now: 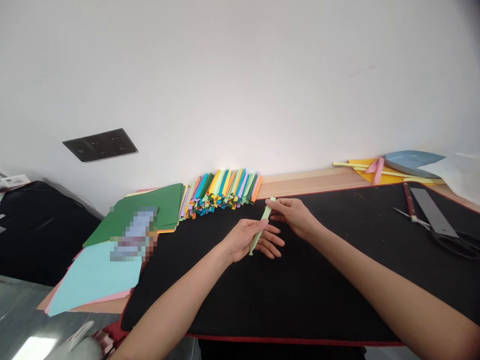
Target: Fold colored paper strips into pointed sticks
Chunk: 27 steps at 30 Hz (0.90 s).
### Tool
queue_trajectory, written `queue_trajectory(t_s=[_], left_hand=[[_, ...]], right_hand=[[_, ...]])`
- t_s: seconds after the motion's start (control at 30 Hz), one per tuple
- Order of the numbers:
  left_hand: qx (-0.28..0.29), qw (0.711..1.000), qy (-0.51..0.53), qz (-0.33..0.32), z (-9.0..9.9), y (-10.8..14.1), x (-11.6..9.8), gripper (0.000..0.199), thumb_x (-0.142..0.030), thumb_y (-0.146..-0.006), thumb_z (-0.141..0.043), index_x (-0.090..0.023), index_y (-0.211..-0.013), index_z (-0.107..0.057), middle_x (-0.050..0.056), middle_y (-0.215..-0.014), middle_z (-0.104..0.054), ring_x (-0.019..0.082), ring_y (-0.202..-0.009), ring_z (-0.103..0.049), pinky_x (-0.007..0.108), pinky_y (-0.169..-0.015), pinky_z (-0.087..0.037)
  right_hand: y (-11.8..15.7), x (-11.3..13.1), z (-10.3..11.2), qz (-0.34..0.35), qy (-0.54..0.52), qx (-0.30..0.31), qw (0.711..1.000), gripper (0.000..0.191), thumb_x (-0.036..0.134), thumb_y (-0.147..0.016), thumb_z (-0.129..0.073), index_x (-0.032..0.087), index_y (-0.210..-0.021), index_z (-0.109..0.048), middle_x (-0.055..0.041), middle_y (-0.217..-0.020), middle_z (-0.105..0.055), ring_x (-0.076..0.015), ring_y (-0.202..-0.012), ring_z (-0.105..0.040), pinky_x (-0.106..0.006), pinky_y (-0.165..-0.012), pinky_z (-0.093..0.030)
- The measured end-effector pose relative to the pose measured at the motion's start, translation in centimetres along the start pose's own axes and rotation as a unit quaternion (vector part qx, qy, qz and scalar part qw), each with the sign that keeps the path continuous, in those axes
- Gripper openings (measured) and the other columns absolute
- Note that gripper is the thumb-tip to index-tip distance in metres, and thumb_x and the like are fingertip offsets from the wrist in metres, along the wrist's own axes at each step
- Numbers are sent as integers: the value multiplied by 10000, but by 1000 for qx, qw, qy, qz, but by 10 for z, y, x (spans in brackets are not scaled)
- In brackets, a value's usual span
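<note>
A narrow folded strip of pale green paper (pixel 265 216) is held slantwise above the black mat (pixel 300 290). My left hand (pixel 250 239) grips its middle under the thumb, the other fingers stretched out behind it. At the upper end, my right hand (pixel 290 214) pinches the strip between thumb and forefinger. Just beyond my hands, a pile of many-coloured folded paper strips (pixel 225 189) lies against the wall.
Stacked sheets of green paper (pixel 150 210) and light blue paper (pixel 99 275) lie at left, a blurred object on them. To the right are black-handled scissors (pixel 455 245), a metal ruler (pixel 433 212), a red-handled knife (pixel 409 200) and a blue-grey tray (pixel 412 161).
</note>
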State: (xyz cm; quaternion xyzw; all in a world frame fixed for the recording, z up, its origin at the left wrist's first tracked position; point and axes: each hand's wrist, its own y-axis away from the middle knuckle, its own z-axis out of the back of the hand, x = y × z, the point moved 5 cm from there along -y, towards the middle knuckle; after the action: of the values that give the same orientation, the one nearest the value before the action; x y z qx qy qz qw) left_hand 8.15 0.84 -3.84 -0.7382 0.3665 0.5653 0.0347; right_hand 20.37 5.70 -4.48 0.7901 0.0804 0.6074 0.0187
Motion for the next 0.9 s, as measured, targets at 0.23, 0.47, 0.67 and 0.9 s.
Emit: queue_trajectory(t_s=[0.23,0.47,0.67,0.9], left_hand=[[46,999,23,15,-2,1,0,324,-306,-883,-462,-41,-843,-644,164,-758,-706,219,-594,-681,280,-526,-529],[31,999,44,7,-1,0,1,361,-327,-906,-425,-47,-822,-637,146,-741,-706,205,-568,-676,275,-504,-522],[24,998,53,8,-3,1,-1,397,-398,-896,-437,-56,-824,-627,126,-707,-705,194,-547,-670,268,-500,-519],[39,996,85,7,-4,2,-2,404,-367,-912,-414,-42,-834,-641,133,-746,-710,192,-562,-676,261,-507,-517]], right_hand=[[-10,-4,14,-14,-40,-34,999,301,403,-587,-785,135,-607,-648,-15,-620,-599,-88,-599,-549,-173,-522,-469],[0,-3,-8,-58,-65,102,991,247,358,-679,-739,150,-806,-698,-26,-789,-658,-35,-524,-510,-121,-415,-392],[8,-1,-20,-53,-100,159,981,243,349,-686,-737,114,-704,-681,38,-493,-532,-20,-423,-424,-129,-402,-367],[2,4,-12,-33,-145,100,984,245,346,-638,-770,122,-688,-683,-7,-698,-632,-11,-467,-440,-114,-417,-399]])
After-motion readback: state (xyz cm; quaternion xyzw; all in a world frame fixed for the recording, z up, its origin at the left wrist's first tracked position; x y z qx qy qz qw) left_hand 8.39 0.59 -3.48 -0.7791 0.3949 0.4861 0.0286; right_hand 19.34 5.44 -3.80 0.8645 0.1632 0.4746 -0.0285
